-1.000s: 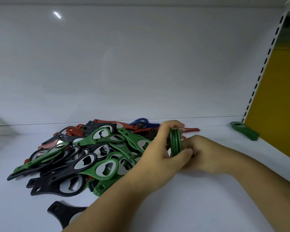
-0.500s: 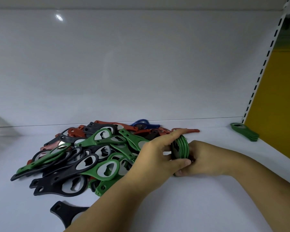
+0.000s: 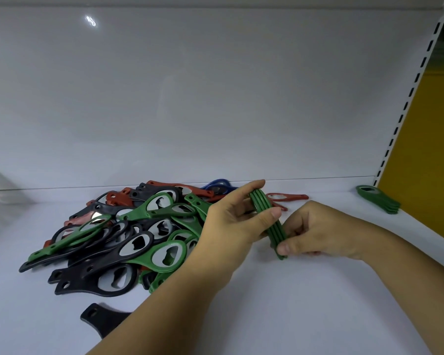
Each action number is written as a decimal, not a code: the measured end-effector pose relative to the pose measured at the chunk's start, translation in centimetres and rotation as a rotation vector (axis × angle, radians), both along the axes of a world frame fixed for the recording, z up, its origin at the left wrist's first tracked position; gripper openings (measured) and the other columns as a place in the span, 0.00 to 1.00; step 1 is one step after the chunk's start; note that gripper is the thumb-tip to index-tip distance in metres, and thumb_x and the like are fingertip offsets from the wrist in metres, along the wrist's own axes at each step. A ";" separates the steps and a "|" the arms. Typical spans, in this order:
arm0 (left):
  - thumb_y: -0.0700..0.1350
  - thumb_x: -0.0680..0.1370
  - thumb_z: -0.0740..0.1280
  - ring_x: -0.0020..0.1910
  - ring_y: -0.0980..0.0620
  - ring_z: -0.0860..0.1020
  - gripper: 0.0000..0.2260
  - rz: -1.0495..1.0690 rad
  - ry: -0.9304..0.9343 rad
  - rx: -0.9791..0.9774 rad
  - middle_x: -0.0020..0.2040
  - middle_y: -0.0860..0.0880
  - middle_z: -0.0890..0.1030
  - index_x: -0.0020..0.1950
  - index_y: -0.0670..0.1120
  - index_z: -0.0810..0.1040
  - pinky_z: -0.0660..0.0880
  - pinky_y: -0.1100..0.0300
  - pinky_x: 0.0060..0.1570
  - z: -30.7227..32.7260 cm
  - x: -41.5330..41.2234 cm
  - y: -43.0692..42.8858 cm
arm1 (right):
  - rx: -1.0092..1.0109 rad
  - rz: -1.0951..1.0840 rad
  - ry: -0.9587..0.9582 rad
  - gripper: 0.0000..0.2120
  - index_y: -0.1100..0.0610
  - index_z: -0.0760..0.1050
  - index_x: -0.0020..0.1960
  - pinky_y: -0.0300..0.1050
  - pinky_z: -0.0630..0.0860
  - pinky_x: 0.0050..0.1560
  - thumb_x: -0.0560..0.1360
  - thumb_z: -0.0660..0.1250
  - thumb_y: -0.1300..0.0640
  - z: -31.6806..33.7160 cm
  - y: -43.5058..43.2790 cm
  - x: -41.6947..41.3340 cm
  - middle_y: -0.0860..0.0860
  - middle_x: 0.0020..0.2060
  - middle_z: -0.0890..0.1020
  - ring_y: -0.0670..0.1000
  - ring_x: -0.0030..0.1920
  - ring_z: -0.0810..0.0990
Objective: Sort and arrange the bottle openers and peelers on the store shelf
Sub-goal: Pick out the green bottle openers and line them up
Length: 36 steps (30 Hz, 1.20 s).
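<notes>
Held the left arm slanting up from the bottom edge, left hand (image 3: 231, 226) curled, thumb in front and fingers behind, gripping the upper part of a stack (image 3: 274, 234). Brought the bare right forearm in from the lower right, right hand (image 3: 318, 231) curled, thumb pinching the stack's lower end. Kept both hands close together.

L hand (image 3: 228, 226) + R hand (image 3: 321, 229) both grip bundle of green openers (image 3: 274, 235), held edge-on. Mixed opener pile (image 3: 128, 234) on shelf (image 3: 292, 303) to left; second green stack (image 3: 379, 201) far right, well apart.
</notes>
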<state>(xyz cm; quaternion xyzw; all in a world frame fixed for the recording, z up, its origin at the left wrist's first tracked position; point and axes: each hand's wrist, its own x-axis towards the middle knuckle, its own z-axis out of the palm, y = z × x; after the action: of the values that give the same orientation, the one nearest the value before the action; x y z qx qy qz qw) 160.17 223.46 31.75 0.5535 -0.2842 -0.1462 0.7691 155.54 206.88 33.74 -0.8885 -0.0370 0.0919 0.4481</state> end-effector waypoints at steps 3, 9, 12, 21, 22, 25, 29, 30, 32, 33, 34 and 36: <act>0.42 0.63 0.72 0.44 0.49 0.81 0.23 0.005 0.040 -0.045 0.38 0.52 0.82 0.58 0.50 0.78 0.79 0.46 0.53 0.2 -0.2 -0.1 | 0.032 -0.008 -0.054 0.06 0.50 0.85 0.35 0.36 0.63 0.30 0.62 0.75 0.48 0.0 -0.1 -0.1 0.47 0.25 0.72 0.44 0.27 0.67; 0.41 0.66 0.74 0.44 0.51 0.81 0.23 0.022 0.064 -0.122 0.41 0.50 0.82 0.60 0.51 0.78 0.76 0.44 0.57 0.5 -0.4 0.1 | 0.063 -0.134 -0.205 0.16 0.58 0.84 0.36 0.44 0.65 0.38 0.57 0.75 0.46 -0.5 0.5 0.0 0.55 0.29 0.73 0.49 0.33 0.70; 0.40 0.65 0.71 0.44 0.52 0.80 0.24 0.032 0.099 -0.154 0.41 0.49 0.81 0.61 0.51 0.77 0.78 0.49 0.56 0.5 -0.5 0.0 | 0.010 -0.189 -0.199 0.10 0.59 0.83 0.35 0.44 0.64 0.37 0.63 0.77 0.51 -0.1 0.7 -0.3 0.52 0.27 0.71 0.49 0.31 0.68; 0.38 0.71 0.73 0.51 0.54 0.81 0.14 -0.095 0.039 0.279 0.53 0.46 0.82 0.55 0.48 0.79 0.78 0.67 0.47 -0.6 -2.2 -1.4 | -0.350 -0.500 -0.016 0.24 0.55 0.67 0.19 0.40 0.55 0.28 0.66 0.76 0.55 0.5 -7.1 -6.2 0.46 0.20 0.63 0.47 0.24 0.61; 0.39 0.71 0.73 0.51 0.52 0.81 0.11 -0.150 0.040 0.312 0.51 0.45 0.83 0.52 0.46 0.80 0.78 0.64 0.50 -0.7 -2.4 -1.4 | -0.407 -0.559 0.013 0.24 0.55 0.65 0.20 0.40 0.55 0.28 0.65 0.77 0.55 0.6 -8.5 -6.9 0.48 0.21 0.62 0.47 0.24 0.62; 0.47 0.68 0.73 0.53 0.46 0.81 0.12 -0.311 0.030 0.393 0.49 0.42 0.84 0.50 0.44 0.81 0.75 0.56 0.60 -0.8 -3.2 -1.4 | -0.546 -0.708 0.118 0.24 0.54 0.61 0.22 0.40 0.53 0.26 0.64 0.76 0.56 0.9 -12.1 -8.8 0.48 0.21 0.62 0.47 0.22 0.61; 0.48 0.68 0.76 0.53 0.46 0.81 0.12 -0.320 0.001 0.442 0.48 0.43 0.84 0.49 0.46 0.82 0.74 0.54 0.62 -1.0 -3.0 -1.4 | -0.639 -0.812 0.170 0.25 0.54 0.56 0.25 0.41 0.51 0.28 0.64 0.74 0.57 0.9 -14.1 -9.8 0.49 0.24 0.60 0.48 0.24 0.60; 0.49 0.66 0.74 0.52 0.47 0.82 0.13 -0.323 -0.009 0.455 0.48 0.44 0.85 0.48 0.47 0.83 0.74 0.53 0.63 -1.1 -2.9 -1.4 | -0.655 -0.823 0.166 0.25 0.54 0.56 0.26 0.40 0.52 0.28 0.63 0.74 0.58 0.8 -14.3 -9.8 0.49 0.24 0.60 0.48 0.25 0.60; 0.50 0.66 0.74 0.52 0.49 0.82 0.12 -0.336 -0.020 0.476 0.48 0.46 0.85 0.47 0.49 0.83 0.74 0.54 0.63 -1.2 -2.9 -1.3 | -0.701 -0.835 0.167 0.24 0.55 0.56 0.26 0.39 0.53 0.27 0.63 0.73 0.58 0.9 -14.4 -9.3 0.50 0.25 0.62 0.49 0.25 0.61; 0.49 0.68 0.75 0.52 0.49 0.82 0.10 -0.340 -0.028 0.483 0.48 0.47 0.85 0.48 0.49 0.83 0.74 0.55 0.62 -1.2 -2.8 -1.3 | -0.730 -0.834 0.179 0.23 0.55 0.57 0.27 0.39 0.54 0.26 0.63 0.73 0.58 1.0 -14.3 -9.0 0.50 0.25 0.62 0.49 0.25 0.62; 0.47 0.70 0.75 0.53 0.49 0.81 0.08 -0.341 -0.039 0.496 0.49 0.47 0.84 0.48 0.49 0.83 0.74 0.56 0.61 -1.2 -2.8 -1.3 | -0.755 -0.830 0.198 0.22 0.55 0.58 0.27 0.39 0.54 0.26 0.63 0.73 0.58 1.1 -14.2 -8.6 0.50 0.25 0.62 0.49 0.25 0.62; 0.45 0.72 0.73 0.53 0.49 0.81 0.07 -0.340 -0.066 0.516 0.49 0.47 0.84 0.49 0.49 0.82 0.75 0.59 0.58 -1.1 -2.8 -1.3 | -0.782 -0.821 0.233 0.22 0.56 0.58 0.28 0.39 0.55 0.26 0.63 0.73 0.57 1.3 -14.2 -8.0 0.50 0.26 0.62 0.48 0.25 0.62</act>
<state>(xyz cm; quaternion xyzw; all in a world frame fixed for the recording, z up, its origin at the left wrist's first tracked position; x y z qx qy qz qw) 157.38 222.14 30.61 0.6795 -0.3508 -0.3220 0.5581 147.51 192.67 35.01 -0.9136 0.3970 0.0145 0.0867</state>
